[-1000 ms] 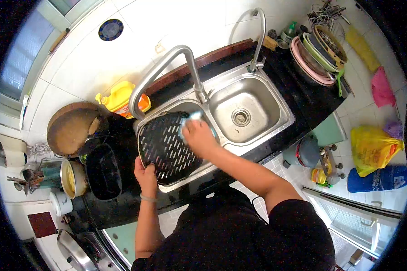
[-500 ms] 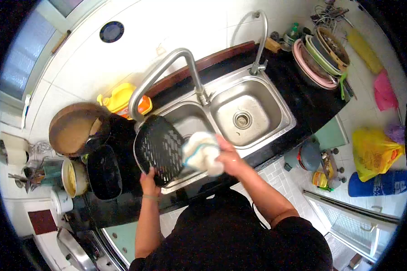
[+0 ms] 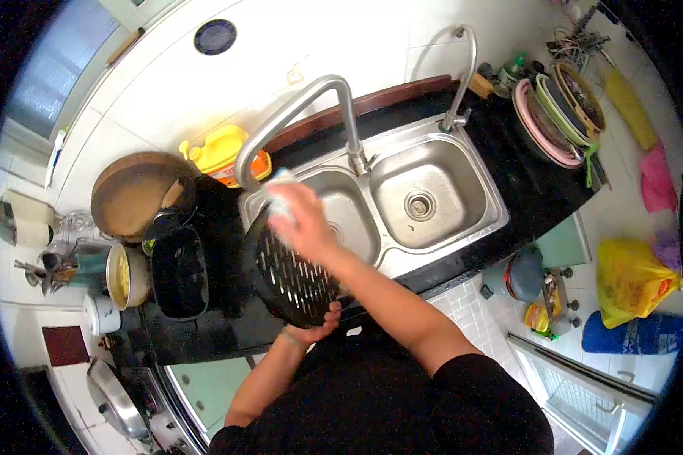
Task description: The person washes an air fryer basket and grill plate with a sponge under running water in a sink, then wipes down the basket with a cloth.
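Observation:
A black slotted tray [image 3: 291, 274] hangs tilted over the front left of the sink, its slots facing up. My left hand [image 3: 317, 326] is closed on its lower edge, the one nearest my body. Across its far edge reaches my right hand [image 3: 305, 220], blurred by motion, with a white cloth [image 3: 282, 182] bunched in the fingers. The cloth lies at the tray's upper rim, under the curved tap. Part of the tray is hidden behind my right hand and forearm.
A double steel sink [image 3: 391, 258] has a large tap [image 3: 349, 125] and a thin tap [image 3: 463, 76]. Left stand a black bin-shaped container [image 3: 178, 273], a pot [image 3: 133, 277], a wooden board [image 3: 121, 216] and a yellow jug [image 3: 221, 148]. Stacked basins [image 3: 535, 125] are at right.
My right hand has carried the cloth left, from the tray's right side to its far edge. The tray has turned, and my left hand has shifted right along with its lower edge.

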A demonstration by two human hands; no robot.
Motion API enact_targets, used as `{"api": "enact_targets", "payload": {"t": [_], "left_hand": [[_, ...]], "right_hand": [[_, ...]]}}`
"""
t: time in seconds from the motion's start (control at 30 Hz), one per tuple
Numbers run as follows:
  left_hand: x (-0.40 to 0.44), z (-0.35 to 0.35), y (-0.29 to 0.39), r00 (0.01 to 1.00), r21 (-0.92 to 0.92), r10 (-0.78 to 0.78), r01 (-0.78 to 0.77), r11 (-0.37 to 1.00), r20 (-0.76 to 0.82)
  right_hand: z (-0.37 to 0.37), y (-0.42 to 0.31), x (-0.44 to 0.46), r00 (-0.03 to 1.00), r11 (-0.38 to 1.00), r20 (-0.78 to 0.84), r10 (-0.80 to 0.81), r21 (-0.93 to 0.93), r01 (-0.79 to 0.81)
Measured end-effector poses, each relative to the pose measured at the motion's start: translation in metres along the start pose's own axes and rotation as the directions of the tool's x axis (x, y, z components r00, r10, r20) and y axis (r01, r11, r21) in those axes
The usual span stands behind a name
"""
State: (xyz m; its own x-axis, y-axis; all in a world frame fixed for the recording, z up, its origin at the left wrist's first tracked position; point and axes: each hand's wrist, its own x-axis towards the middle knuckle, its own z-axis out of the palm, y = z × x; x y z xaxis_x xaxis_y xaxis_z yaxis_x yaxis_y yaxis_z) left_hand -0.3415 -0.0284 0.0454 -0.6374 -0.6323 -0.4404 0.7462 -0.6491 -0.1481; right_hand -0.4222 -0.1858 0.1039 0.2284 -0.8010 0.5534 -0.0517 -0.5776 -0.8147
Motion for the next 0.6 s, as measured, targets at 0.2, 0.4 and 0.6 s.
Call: {"api": "enact_targets", "payload": {"t": [0.2, 0.4, 0.6], "left_hand": [[-0.007, -0.074, 0.022, 0.948, 0.152, 0.314, -0.319, 0.936, 0.056], [-0.024, -0.015, 0.052, 0.085, 0.969, 0.991, 0.237, 0.076, -0.099], [-0.128, 0.02, 0.06, -0.165, 0.955, 0.965, -0.182, -0.233, 0.203]], "right_hand": [[0.05, 0.054, -0.093, 0.707, 0.681, 0.156, 0.69, 0.189, -0.707], [0.032, 0.016, -0.136, 0.3, 0.069, 0.623, 0.722, 0.367, -0.928], [-0.026, 0.022, -0.108, 0.484, 0.185, 0.338, 0.807, 0.634, -0.751]]}}
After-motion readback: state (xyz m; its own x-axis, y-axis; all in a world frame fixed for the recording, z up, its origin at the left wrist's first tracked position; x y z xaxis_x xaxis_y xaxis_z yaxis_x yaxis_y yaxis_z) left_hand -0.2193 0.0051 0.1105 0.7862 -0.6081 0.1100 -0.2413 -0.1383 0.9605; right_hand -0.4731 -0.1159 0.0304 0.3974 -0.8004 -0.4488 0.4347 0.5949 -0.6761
